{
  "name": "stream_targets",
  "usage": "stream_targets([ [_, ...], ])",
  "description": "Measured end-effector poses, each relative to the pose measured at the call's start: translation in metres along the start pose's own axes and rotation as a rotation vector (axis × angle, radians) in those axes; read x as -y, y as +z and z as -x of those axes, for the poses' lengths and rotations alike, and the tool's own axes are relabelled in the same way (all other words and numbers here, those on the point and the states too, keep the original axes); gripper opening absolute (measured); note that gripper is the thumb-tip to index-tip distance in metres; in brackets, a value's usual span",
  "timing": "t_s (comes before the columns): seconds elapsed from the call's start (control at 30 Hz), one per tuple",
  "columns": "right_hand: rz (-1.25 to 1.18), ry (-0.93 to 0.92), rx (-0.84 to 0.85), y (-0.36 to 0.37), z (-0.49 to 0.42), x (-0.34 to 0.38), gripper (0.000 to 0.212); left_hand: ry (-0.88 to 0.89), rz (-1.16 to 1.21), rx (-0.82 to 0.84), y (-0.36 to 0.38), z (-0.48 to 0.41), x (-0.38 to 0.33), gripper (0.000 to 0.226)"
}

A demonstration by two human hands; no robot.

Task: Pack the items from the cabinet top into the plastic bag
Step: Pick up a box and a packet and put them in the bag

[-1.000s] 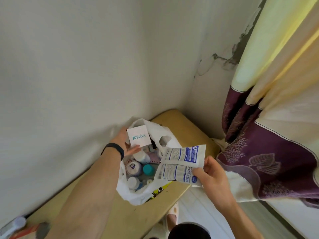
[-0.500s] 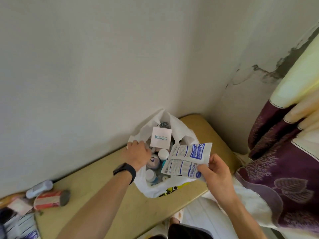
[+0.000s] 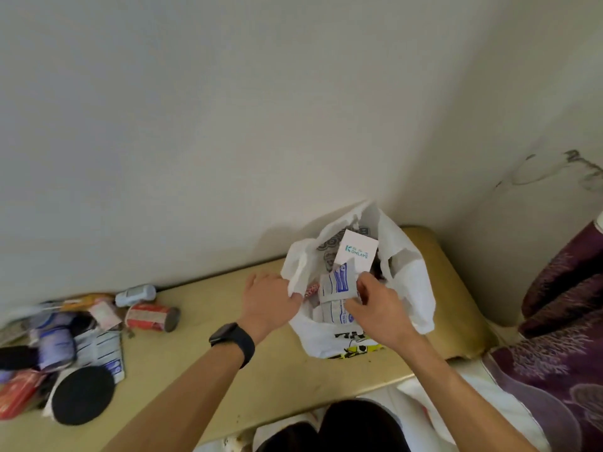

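Note:
A white plastic bag (image 3: 408, 282) stands open on the yellow cabinet top (image 3: 208, 357) near the wall corner. A white box (image 3: 357, 252) with teal lettering leans upright inside it. My right hand (image 3: 375, 308) pinches a white and blue printed packet (image 3: 336, 288) and holds it inside the bag's mouth. My left hand (image 3: 270, 301), with a black watch on its wrist, grips the bag's left rim. Other contents of the bag are mostly hidden.
A pile of items lies at the left end of the cabinet top: a red and white can (image 3: 151, 317) on its side, a pale bottle (image 3: 135, 295), a round black lid (image 3: 83, 399), a blue printed packet (image 3: 104, 353), a red box (image 3: 16, 398). A purple curtain (image 3: 561, 321) hangs at the right.
My right hand has brought the printed packet down into the bag's mouth. My left hand now grips the bag's rim. The view has swung left and shows the pile of items.

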State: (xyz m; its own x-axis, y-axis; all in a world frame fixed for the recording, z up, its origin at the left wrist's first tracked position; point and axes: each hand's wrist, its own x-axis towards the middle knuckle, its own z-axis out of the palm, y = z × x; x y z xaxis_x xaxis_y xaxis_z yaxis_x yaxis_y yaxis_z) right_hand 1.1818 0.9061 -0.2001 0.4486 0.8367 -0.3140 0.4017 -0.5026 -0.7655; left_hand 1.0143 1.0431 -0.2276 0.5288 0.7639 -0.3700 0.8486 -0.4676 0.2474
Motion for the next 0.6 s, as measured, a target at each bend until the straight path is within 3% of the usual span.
stream_targets([
  [0.07,0.005,0.005,0.06,0.013,-0.017,0.004,0.03,-0.045,0.364,-0.089,-0.008,0.01,0.003,0.033],
  [0.13,0.044,0.036,0.115,0.026,-0.032,-0.001,0.016,-0.096,0.59,-0.191,-0.013,0.017,0.004,0.037],
  [0.17,0.12,0.059,0.148,0.031,-0.038,-0.007,0.009,-0.105,0.625,-0.24,-0.015,0.02,0.004,0.038],
  [0.33,0.461,0.09,0.302,0.036,-0.036,-0.032,0.035,-0.083,0.62,-0.321,-0.01,0.034,0.009,0.043],
  [0.47,0.81,0.069,0.155,0.02,-0.025,-0.048,0.051,-0.129,0.591,-0.305,0.0,0.037,0.013,0.039],
  [0.53,0.882,0.047,-0.019,0.007,-0.026,-0.054,0.05,-0.149,0.625,-0.296,-0.002,0.036,0.009,0.016],
  [0.57,0.911,0.051,-0.099,-0.001,-0.03,-0.057,0.049,-0.146,0.648,-0.297,-0.004,0.035,0.006,0.022],
  [0.6,0.948,0.075,-0.144,-0.008,-0.035,-0.061,0.05,-0.108,0.66,-0.306,-0.006,0.035,0.003,0.043],
])
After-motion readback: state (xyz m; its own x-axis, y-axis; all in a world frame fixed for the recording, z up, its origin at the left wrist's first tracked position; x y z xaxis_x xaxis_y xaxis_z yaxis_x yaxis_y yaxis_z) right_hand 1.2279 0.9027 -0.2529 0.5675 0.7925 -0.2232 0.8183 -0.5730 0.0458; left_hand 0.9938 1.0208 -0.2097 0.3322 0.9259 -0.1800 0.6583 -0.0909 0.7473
